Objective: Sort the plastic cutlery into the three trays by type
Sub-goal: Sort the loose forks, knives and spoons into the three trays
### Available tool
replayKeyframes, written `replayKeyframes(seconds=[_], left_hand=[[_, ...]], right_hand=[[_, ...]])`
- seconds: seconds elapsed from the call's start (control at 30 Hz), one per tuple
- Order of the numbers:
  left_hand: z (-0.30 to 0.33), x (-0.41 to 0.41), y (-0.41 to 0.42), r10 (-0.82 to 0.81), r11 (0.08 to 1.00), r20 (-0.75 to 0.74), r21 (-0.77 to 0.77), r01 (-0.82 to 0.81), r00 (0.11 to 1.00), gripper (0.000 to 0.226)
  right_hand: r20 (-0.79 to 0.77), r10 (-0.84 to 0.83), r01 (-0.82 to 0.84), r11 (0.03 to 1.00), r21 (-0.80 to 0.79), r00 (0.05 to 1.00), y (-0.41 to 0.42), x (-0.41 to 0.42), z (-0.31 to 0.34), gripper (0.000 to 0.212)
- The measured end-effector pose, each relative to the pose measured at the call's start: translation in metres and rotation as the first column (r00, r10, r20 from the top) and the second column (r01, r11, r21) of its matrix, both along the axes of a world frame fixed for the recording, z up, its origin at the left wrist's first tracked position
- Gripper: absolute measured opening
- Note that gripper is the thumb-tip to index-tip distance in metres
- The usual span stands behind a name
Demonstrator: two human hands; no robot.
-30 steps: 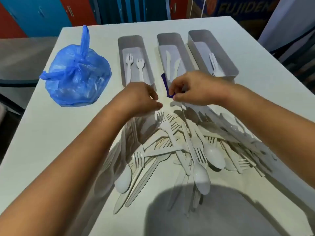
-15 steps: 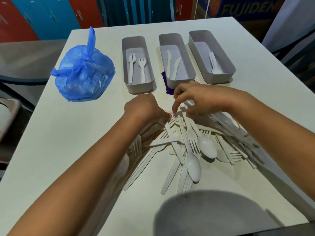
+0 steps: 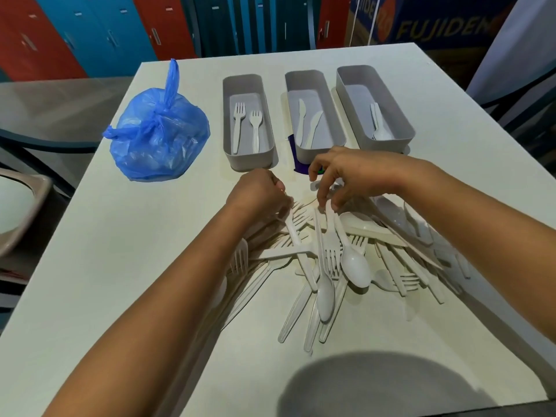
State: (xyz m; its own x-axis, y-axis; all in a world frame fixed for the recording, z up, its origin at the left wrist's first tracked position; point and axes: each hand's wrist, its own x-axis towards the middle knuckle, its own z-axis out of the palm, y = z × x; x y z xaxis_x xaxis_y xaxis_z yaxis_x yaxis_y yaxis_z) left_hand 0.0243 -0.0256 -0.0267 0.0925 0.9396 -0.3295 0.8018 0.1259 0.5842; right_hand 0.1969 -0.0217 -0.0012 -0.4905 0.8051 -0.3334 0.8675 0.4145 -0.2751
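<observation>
Both hands work at the far edge of the pile (image 3: 346, 260) of white plastic cutlery on the table (image 3: 120, 266). The left hand (image 3: 258, 197) is curled, its fingers pinching the handle of a fork (image 3: 293, 228) whose shaft runs from the grip toward the person, across other pieces. Just right of it, the right hand (image 3: 352, 173) arches over the pile with fingers bent downward; the fingertips (image 3: 323, 200) touch the upper ends of a few handles, but whether they actually pinch one cannot be told. Below that hand a spoon (image 3: 355, 266) and a second spoon (image 3: 325, 296) lie bowl toward the person, with forks and knives crossing beneath them. Beyond both hands stand three grey trays side by side: the left tray (image 3: 249, 159) holds two forks, the middle tray (image 3: 319, 149) two knives, the right tray (image 3: 388, 139) a spoon. A purple object (image 3: 299, 164) shows between the left and middle trays, just past the right hand. Far left of the left hand sits a tied blue bag (image 3: 156, 139).
</observation>
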Motion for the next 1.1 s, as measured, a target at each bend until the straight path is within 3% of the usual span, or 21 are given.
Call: replayKeyframes(seconds=[0.17,0.3,0.4,0.5,0.6,0.8,1.1], left_hand=[[0.006,-0.004,0.003,0.048,0.997,0.187,-0.064,-0.037,0.981,0.014],[0.010,-0.005,0.003,0.137,0.988,0.372,-0.117,-0.100,0.918,0.011],[0.009,-0.005,0.004,0.111,0.992,0.401,-0.096,-0.078,0.910,0.023],[0.009,-0.005,0.005,0.116,0.991,0.433,-0.107,-0.077,0.894,0.013],[0.011,-0.005,0.008,0.190,0.982,0.532,-0.126,-0.145,0.825,0.010],[0.013,-0.003,0.012,0.262,0.963,0.650,-0.124,-0.240,0.713,0.012],[0.021,-0.001,0.014,0.266,0.934,0.669,0.000,-0.358,0.694,0.017]], right_hand=[[0.030,-0.028,0.027,0.999,0.020,0.999,0.004,0.005,0.008,0.019],[0.035,-0.081,0.079,0.995,0.057,0.996,0.008,0.006,0.018,0.029],[0.040,-0.115,0.111,0.990,0.090,0.993,0.013,0.007,0.024,0.026],[0.021,-0.150,0.146,0.983,0.113,0.989,0.016,0.009,0.031,0.019],[-0.028,-0.179,0.181,0.977,0.114,0.983,0.017,0.011,0.036,0.012],[-0.075,-0.239,0.247,0.961,0.124,0.968,0.017,0.018,0.041,0.017],[-0.171,-0.329,0.348,0.932,0.099,0.929,0.013,0.021,0.050,0.014]])
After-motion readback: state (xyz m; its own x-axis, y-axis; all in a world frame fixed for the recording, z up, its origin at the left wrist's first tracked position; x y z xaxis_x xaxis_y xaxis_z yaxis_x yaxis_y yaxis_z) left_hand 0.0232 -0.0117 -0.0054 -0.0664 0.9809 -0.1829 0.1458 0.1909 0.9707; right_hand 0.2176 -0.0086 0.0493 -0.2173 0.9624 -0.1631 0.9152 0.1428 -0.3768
